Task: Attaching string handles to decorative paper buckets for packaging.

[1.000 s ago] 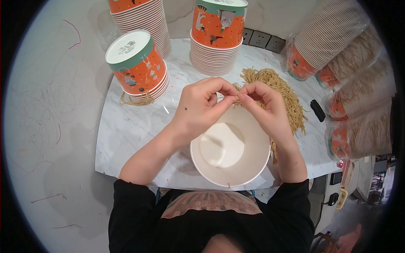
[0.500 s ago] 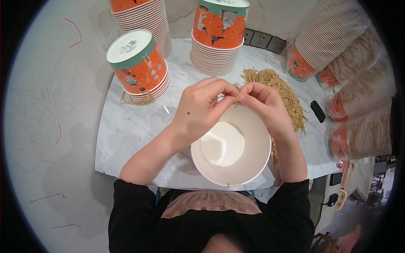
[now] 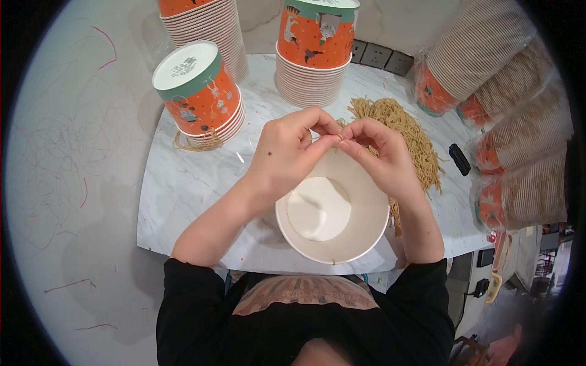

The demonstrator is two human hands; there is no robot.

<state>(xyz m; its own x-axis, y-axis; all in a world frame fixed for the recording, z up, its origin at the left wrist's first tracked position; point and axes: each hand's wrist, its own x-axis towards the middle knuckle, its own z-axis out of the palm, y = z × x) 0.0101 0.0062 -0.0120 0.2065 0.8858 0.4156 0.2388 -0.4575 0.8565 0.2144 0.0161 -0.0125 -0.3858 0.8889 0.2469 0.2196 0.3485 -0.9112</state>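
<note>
On my feed, a thin tan cord [image 3: 340, 138] sits at the far rim of the white tub [image 3: 369, 207], by the near edge of the counter [image 3: 189, 207]. My left hand [image 3: 287, 146] and right hand [image 3: 383, 155] each pinch it, fingertips pressed close. Rightward lies a tan cord pile [image 3: 403, 125]; stacked orange tubs [image 3: 198, 104] stand farther back.

- No text legible from here, just print marks.
- Ahead-left of my left hand [image 3: 282, 151]: upturned orange tub [image 3: 198, 110], small dark print block [image 3: 185, 67] on its white base, too small to read.
- Straight ahead of that hand: second tub [image 3: 314, 43], similar base print [image 3: 329, 2], unreadable.
- Closer to me than my right hand [image 3: 383, 152]: black shirt [image 3: 372, 341], brown chest panel [image 3: 305, 296], faint lettering, can't make it out.
</note>
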